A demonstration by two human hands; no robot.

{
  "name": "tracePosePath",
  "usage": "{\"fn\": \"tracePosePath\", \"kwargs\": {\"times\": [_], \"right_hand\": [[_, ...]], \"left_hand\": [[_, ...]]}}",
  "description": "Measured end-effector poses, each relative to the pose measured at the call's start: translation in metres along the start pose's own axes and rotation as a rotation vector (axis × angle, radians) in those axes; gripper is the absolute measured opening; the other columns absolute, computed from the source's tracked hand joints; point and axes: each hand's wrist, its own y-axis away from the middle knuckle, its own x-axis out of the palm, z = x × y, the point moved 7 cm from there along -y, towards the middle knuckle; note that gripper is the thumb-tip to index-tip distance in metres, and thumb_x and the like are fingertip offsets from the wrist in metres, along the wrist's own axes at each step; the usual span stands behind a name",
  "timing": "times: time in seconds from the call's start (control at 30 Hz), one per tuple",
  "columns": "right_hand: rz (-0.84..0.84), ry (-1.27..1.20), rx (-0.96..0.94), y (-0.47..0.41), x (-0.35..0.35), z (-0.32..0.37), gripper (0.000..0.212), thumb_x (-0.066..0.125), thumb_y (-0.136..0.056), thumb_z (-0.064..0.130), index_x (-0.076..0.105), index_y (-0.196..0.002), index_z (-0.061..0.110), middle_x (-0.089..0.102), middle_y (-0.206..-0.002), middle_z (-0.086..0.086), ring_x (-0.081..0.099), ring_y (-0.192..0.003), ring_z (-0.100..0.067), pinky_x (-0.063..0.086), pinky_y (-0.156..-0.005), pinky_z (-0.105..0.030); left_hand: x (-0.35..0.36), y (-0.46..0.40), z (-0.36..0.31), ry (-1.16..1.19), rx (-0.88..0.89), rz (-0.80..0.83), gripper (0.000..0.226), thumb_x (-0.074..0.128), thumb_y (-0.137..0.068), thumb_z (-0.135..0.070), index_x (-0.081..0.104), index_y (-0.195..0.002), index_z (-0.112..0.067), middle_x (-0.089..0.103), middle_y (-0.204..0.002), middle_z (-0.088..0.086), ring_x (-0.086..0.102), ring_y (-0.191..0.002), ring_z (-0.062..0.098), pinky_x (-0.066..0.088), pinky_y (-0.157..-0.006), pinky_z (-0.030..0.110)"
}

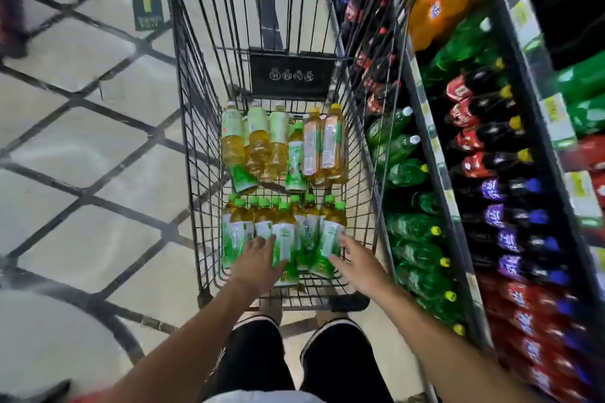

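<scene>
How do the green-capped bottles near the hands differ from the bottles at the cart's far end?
The near bottles have green caps; the far bottles mostly white or yellow. The near bottles lie by the left hand and right hand; the far ones away from both. Both groups hold amber drink in the cart.

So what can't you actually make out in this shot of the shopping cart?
Head view, the only one:
1. Print on the green-capped bottles: too small and blurred.
2. Lower parts of the bottles under the left hand: hidden by that hand.
3. Shelf price tags: smeared by motion blur.
4. Wording on the floor arrow sign: too small.
</scene>
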Motion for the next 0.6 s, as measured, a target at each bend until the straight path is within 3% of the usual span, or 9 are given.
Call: {"fn": "tracePosePath", "kwargs": {"times": [0.17, 0.3, 0.43, 0.53, 0.6], "right_hand": [[-0.029, -0.069, 0.073, -0.049, 0.029, -0.026, 0.060, 0.066, -0.094, 0.033, 0.044, -0.148, 0.018, 0.054, -0.147, -0.003, 0.055, -0.131, -0.022, 0.047, -0.107, -0.038], [-0.095, -0.143, 0.138, -0.072, 0.046, -0.040, 0.065, 0.067, -0.095, 0.028, 0.037, -0.151, 0.016, 0.053, -0.145, -0.004, 0.059, -0.123, -0.024, 0.047, -0.093, -0.027], [-0.152, -0.202, 0.242, -0.078, 0.056, -0.055, 0.064, 0.072, -0.091, 0.031, 0.040, -0.145, 0.017, 0.063, -0.130, -0.002, 0.065, -0.110, -0.023, 0.045, -0.079, -0.023], [-0.175, -0.250, 0.312, -0.080, 0.064, -0.063, 0.067, 0.076, -0.086, 0.034, 0.040, -0.140, 0.016, 0.069, -0.121, -0.005, 0.070, -0.100, -0.027, 0.058, -0.082, -0.036], [-0.182, -0.299, 0.343, -0.084, 0.069, -0.063, 0.064, 0.077, -0.086, 0.032, 0.041, -0.135, 0.014, 0.069, -0.116, -0.007, 0.071, -0.095, -0.027, 0.060, -0.080, -0.042]], "left_hand": [[0.025, -0.042, -0.001, 0.239, -0.167, 0.017, 0.097, 0.051, -0.096, -0.063, 0.003, -0.162, -0.010, 0.013, -0.167, 0.019, 0.014, -0.154, 0.037, 0.026, -0.121, 0.052], [0.048, -0.064, -0.004, 0.296, -0.242, -0.036, 0.111, 0.063, -0.088, -0.064, 0.002, -0.160, -0.005, 0.017, -0.167, 0.018, 0.025, -0.151, 0.036, 0.038, -0.116, 0.050], [0.047, -0.069, -0.005, 0.377, -0.282, -0.128, 0.099, 0.077, -0.084, -0.048, 0.020, -0.154, -0.007, 0.037, -0.154, 0.014, 0.046, -0.137, 0.033, 0.048, -0.105, 0.046], [0.046, -0.072, 0.002, 0.541, -0.234, -0.123, 0.081, 0.080, -0.084, -0.040, 0.037, -0.146, -0.009, 0.051, -0.137, 0.010, 0.056, -0.124, 0.031, 0.052, -0.101, 0.043], [0.042, -0.071, 0.010, 0.628, -0.200, -0.114, 0.083, 0.082, -0.082, -0.038, 0.039, -0.148, -0.010, 0.057, -0.136, 0.010, 0.059, -0.120, 0.028, 0.054, -0.100, 0.042]]}}
